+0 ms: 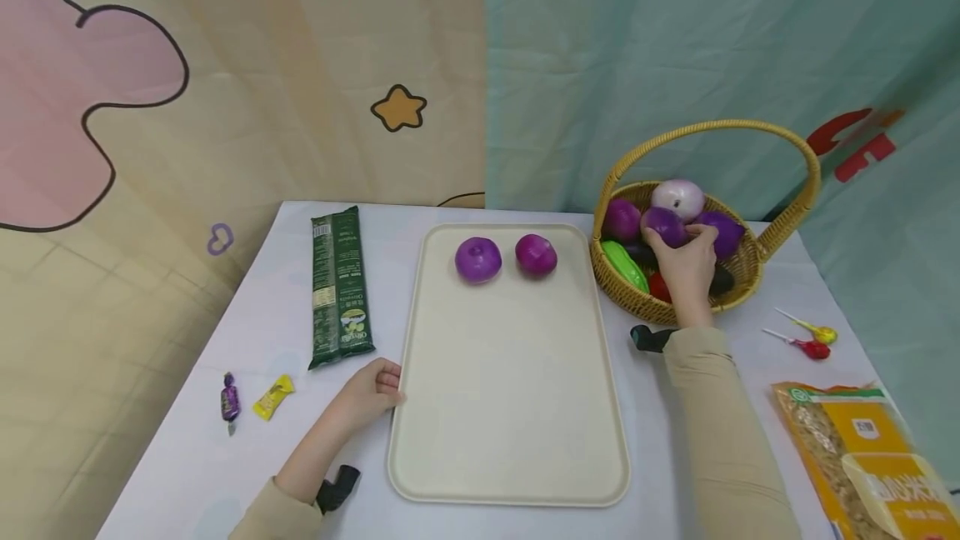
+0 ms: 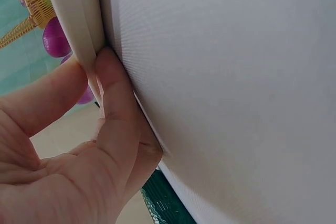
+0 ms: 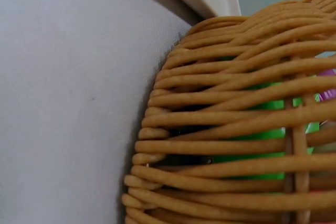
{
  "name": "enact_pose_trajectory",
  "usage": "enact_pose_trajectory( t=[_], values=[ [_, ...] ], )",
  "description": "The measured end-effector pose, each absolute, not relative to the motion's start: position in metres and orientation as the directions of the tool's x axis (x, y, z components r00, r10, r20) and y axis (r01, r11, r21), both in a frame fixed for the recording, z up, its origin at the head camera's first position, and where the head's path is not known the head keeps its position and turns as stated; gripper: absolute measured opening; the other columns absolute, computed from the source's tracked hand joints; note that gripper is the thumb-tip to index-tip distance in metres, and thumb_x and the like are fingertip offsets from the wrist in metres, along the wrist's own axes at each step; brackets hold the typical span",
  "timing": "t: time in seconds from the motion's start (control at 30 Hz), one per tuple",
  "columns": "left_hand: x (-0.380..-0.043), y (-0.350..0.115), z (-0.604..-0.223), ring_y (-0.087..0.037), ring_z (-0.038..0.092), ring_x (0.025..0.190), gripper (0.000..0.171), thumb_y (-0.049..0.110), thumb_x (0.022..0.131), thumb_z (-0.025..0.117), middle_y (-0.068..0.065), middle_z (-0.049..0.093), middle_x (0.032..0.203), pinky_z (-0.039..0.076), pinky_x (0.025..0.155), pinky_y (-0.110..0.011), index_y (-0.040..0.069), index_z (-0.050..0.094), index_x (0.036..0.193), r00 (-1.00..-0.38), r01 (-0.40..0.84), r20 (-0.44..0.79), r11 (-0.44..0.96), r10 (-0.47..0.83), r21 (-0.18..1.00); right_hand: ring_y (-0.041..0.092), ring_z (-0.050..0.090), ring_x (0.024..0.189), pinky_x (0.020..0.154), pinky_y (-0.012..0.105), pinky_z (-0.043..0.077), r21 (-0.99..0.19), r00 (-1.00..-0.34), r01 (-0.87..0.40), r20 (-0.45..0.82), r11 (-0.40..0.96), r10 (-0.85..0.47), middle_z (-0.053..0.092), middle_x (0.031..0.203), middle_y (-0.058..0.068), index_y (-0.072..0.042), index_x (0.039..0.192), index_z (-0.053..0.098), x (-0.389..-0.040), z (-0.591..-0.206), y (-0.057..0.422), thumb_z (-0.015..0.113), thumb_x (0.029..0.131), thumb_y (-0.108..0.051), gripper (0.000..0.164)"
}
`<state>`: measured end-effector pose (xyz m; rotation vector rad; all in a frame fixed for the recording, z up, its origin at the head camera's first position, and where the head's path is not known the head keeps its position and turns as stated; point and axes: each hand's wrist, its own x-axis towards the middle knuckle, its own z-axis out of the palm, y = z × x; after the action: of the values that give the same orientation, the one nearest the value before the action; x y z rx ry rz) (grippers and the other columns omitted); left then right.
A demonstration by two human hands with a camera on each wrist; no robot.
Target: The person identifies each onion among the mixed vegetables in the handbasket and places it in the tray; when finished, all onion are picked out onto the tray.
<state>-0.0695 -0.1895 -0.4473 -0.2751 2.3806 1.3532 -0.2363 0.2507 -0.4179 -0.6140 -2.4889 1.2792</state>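
My left hand pinches the left rim of a cream tray between thumb and fingers; the left wrist view shows the tray edge in that grip. Two purple onions sit at the tray's far end. Over the wicker basket, my right hand grips another purple onion among the produce. Around it lie a pale onion, a purple onion, a dark purple vegetable and a green vegetable. The basket's weave hides the right hand in the right wrist view.
A green spaghetti packet lies left of the tray, with a purple candy and a yellow candy nearer. Two lollipops and an orange food bag lie at the right. The basket's tall handle arches above it.
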Motion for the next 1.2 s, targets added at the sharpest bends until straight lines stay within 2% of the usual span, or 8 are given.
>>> enact_pose_trajectory(
  t=[0.23, 0.43, 0.53, 0.7, 0.8, 1.0, 1.2],
  values=[
    [-0.069, -0.190, -0.447, -0.018, 0.057, 0.084, 0.032, -0.005, 0.085, 0.065, -0.013, 0.058, 0.094, 0.051, 0.073, -0.029, -0.009, 0.054, 0.114, -0.900, -0.362, -0.435, 0.514, 0.024, 0.777, 0.037, 0.037, 0.134, 0.115, 0.049, 0.031, -0.837, -0.883, 0.175, 0.100, 0.519, 0.459, 0.032, 0.142, 0.022, -0.007, 0.142, 0.029, -0.233, -0.418, 0.246, 0.073, 0.081, -0.051, 0.087],
    [-0.071, -0.189, -0.447, -0.019, 0.057, 0.084, 0.031, -0.005, 0.085, 0.066, -0.013, 0.058, 0.093, 0.051, 0.073, -0.029, -0.009, 0.055, 0.113, -0.897, -0.368, -0.442, 0.516, 0.023, 0.774, 0.034, 0.032, 0.136, 0.118, 0.048, 0.027, -0.854, -0.903, 0.084, 0.153, 0.513, 0.402, 0.027, 0.144, 0.019, -0.007, 0.145, 0.031, -0.219, -0.410, 0.238, 0.077, 0.081, -0.047, 0.089],
    [-0.071, -0.189, -0.447, -0.019, 0.057, 0.084, 0.031, -0.004, 0.085, 0.066, -0.013, 0.058, 0.094, 0.050, 0.073, -0.029, -0.008, 0.055, 0.113, -0.896, -0.372, -0.444, 0.518, 0.017, 0.770, 0.031, 0.035, 0.132, 0.115, 0.047, 0.032, -0.871, -0.920, 0.029, 0.169, 0.490, 0.355, 0.027, 0.143, 0.018, -0.007, 0.145, 0.032, -0.205, -0.401, 0.225, 0.079, 0.080, -0.043, 0.088],
    [-0.071, -0.190, -0.445, -0.019, 0.057, 0.085, 0.031, -0.005, 0.085, 0.065, -0.013, 0.058, 0.095, 0.050, 0.073, -0.028, -0.008, 0.055, 0.114, -0.896, -0.372, -0.443, 0.519, 0.014, 0.769, 0.031, 0.045, 0.123, 0.104, 0.047, 0.044, -0.888, -0.965, -0.072, 0.178, 0.454, 0.194, 0.034, 0.141, 0.019, -0.005, 0.143, 0.036, -0.182, -0.390, 0.187, 0.083, 0.079, -0.028, 0.083],
    [-0.071, -0.190, -0.445, -0.019, 0.057, 0.087, 0.032, -0.005, 0.085, 0.065, -0.014, 0.058, 0.097, 0.050, 0.073, -0.028, -0.009, 0.054, 0.115, -0.894, -0.374, -0.447, 0.523, 0.017, 0.766, 0.034, 0.047, 0.125, 0.104, 0.049, 0.045, -0.897, -0.989, -0.098, 0.137, 0.431, 0.061, 0.040, 0.142, 0.019, -0.003, 0.144, 0.038, -0.173, -0.393, 0.159, 0.084, 0.078, -0.022, 0.083],
    [-0.071, -0.191, -0.446, -0.019, 0.057, 0.087, 0.032, -0.005, 0.084, 0.066, -0.014, 0.059, 0.098, 0.050, 0.074, -0.027, -0.008, 0.054, 0.114, -0.899, -0.370, -0.438, 0.520, 0.009, 0.770, 0.032, 0.046, 0.133, 0.106, 0.047, 0.046, -0.891, -0.984, -0.097, 0.017, 0.444, -0.180, 0.043, 0.146, 0.016, -0.008, 0.146, 0.038, -0.168, -0.412, 0.098, 0.086, 0.076, -0.026, 0.087],
    [-0.071, -0.191, -0.446, -0.019, 0.057, 0.087, 0.032, -0.004, 0.084, 0.066, -0.014, 0.059, 0.097, 0.050, 0.074, -0.028, -0.009, 0.054, 0.114, -0.899, -0.366, -0.437, 0.526, 0.014, 0.768, 0.033, 0.047, 0.132, 0.107, 0.050, 0.043, -0.859, -0.959, -0.105, -0.045, 0.501, -0.278, 0.048, 0.145, 0.016, -0.007, 0.145, 0.044, -0.165, -0.432, 0.063, 0.085, 0.076, -0.032, 0.084]
  ],
)
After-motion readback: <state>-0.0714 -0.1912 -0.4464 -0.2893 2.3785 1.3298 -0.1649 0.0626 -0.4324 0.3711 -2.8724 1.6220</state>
